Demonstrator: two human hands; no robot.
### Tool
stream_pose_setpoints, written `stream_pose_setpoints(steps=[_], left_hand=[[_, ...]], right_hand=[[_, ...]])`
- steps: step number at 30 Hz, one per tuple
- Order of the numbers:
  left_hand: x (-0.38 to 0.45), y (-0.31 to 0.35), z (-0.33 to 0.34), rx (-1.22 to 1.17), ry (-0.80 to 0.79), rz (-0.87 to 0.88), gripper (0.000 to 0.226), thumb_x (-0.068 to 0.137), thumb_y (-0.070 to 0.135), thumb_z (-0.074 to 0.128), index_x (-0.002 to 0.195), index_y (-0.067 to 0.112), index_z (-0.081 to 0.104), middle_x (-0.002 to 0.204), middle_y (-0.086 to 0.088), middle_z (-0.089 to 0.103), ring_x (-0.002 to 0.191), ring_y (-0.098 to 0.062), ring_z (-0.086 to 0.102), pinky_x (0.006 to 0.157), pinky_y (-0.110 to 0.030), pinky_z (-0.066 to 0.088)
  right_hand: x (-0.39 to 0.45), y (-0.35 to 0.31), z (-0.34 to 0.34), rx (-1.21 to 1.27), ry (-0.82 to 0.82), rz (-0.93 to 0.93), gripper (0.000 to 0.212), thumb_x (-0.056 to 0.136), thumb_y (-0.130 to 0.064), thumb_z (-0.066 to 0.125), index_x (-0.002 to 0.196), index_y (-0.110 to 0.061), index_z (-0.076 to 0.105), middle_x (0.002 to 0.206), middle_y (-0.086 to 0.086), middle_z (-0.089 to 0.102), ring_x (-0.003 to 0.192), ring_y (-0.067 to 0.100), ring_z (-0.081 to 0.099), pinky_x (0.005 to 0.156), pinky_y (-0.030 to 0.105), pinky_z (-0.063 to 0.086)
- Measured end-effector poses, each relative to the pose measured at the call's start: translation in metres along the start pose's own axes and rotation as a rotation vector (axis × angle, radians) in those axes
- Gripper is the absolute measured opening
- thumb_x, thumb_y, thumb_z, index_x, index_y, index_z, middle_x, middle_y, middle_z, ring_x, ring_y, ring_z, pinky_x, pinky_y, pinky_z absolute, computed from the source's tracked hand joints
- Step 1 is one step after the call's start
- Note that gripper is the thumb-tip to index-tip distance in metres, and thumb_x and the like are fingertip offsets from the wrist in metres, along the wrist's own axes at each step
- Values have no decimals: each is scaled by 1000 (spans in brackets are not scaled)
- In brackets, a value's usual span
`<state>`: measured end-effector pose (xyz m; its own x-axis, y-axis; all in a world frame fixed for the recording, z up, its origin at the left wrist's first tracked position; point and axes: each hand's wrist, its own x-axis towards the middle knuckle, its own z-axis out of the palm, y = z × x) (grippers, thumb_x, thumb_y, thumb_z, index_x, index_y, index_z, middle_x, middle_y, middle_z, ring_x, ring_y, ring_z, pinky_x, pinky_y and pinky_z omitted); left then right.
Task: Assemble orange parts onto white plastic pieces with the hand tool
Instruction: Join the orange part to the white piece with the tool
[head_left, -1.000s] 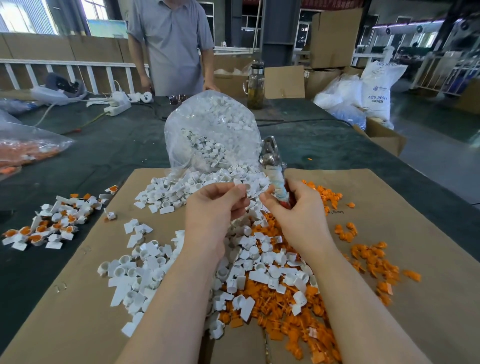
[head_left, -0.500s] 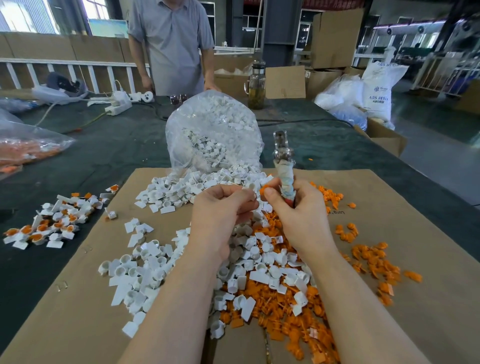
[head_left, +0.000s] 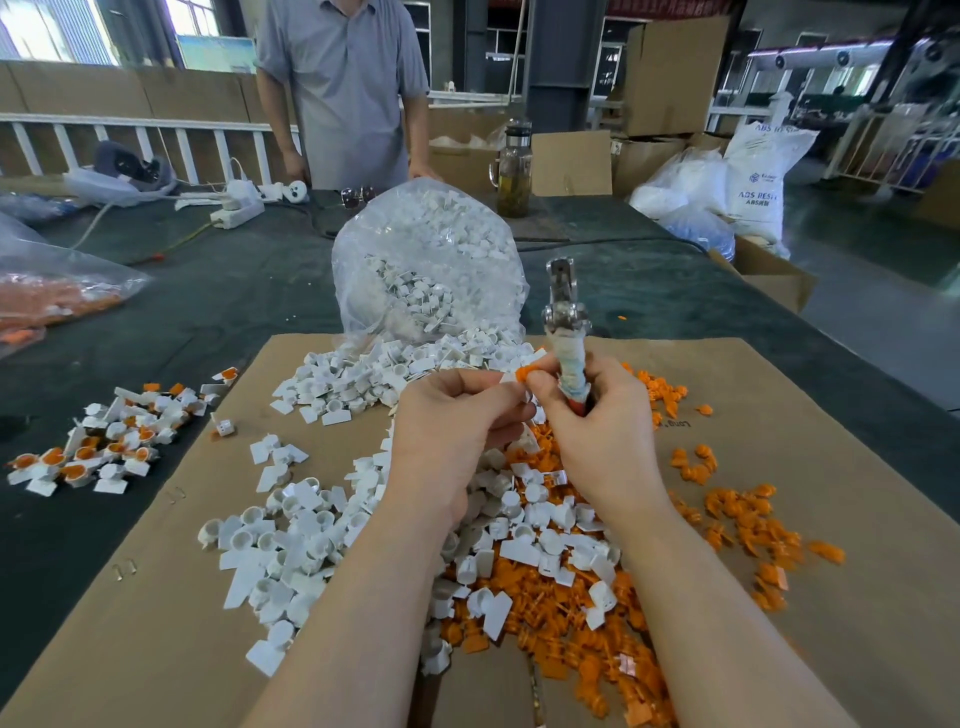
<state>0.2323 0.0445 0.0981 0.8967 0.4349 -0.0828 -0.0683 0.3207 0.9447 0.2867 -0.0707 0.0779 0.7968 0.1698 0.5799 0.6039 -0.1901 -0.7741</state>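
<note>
Left hand (head_left: 457, 421) hides its white piece; person (head_left: 343, 88) upper center cut off at top edge; sack (head_left: 758, 176) text partly unreadable.

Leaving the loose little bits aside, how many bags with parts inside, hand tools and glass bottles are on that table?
Bags with parts inside: 2 (bag of white pieces, bag of orange parts)
Hand tools: 1 (hand tool in the right hand)
Glass bottles: 1 (glass bottle)
Total: 4

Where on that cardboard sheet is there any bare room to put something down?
Bare cardboard lies at the near left, between the white pieces and the sheet's edge, and at the far right beyond the scattered orange parts. The middle, under both hands, is crowded.
</note>
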Motion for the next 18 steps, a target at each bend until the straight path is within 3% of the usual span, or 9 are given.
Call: stream_pose_setpoints(steps=[9, 15, 18], left_hand=[[-3, 1, 0, 60, 4, 82, 5, 81, 1, 77, 83, 3, 73, 72, -12, 75, 68, -18, 75, 59, -21, 57], [-3, -2, 0, 317, 82, 249, 11, 77, 13, 81, 74, 20, 73, 68, -2, 74, 73, -25, 74, 77, -45, 62], [-3, -2, -1, 372, 91, 296, 12, 78, 17, 81, 73, 24, 73, 66, 4, 73, 69, -20, 73, 73, -41, 62]], right_hand=[[-2, 1, 0, -68, 38, 15, 10, 89, -24, 70, 88, -23, 60, 76, -6, 61, 69, 6, 56, 60, 16, 43], [-2, 1, -1, -170, 44, -33, 17, 88, -26, 71, 84, -29, 54, 68, -13, 52, 62, 4, 50, 55, 13, 35], [-1, 2, -2, -166, 38, -26, 13, 89, -27, 71, 86, -25, 58, 68, -13, 54, 62, 4, 51, 54, 12, 36]])
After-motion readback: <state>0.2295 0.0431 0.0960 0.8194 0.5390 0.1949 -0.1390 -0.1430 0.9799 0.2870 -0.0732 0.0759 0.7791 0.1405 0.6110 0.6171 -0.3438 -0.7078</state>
